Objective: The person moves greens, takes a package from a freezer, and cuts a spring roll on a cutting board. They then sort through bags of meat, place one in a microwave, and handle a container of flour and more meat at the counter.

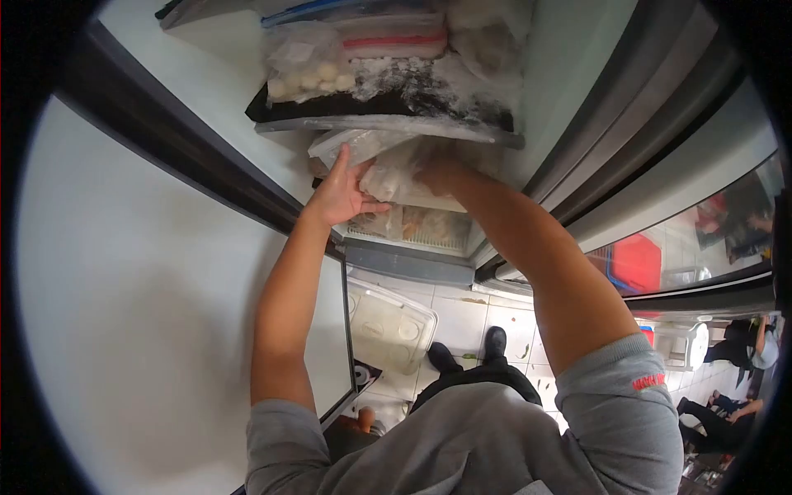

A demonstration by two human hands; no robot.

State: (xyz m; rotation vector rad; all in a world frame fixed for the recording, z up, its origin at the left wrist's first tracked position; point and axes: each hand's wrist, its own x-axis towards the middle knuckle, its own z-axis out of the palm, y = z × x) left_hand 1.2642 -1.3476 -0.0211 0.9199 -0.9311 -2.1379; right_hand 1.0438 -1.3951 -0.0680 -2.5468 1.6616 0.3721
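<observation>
Inside an open freezer, my left hand (346, 191) has its fingers spread against the left side of clear plastic bags (394, 175) with pale contents. My right hand (437, 177) reaches in among the same bags from the right; its fingers are hidden by plastic. Above both hands is a frosted dark shelf (412, 103), carrying a bag of round white pieces (309, 76) and a container with a red edge (394, 41). Below the hands, more bagged food (429, 224) lies at the bottom of the compartment.
The freezer door (157, 289) stands open at the left. On the tiled floor lies a translucent plastic lid or tray (392, 323), left of my shoes (466, 355). A white stool (685, 346) and other people (747, 342) are at the far right.
</observation>
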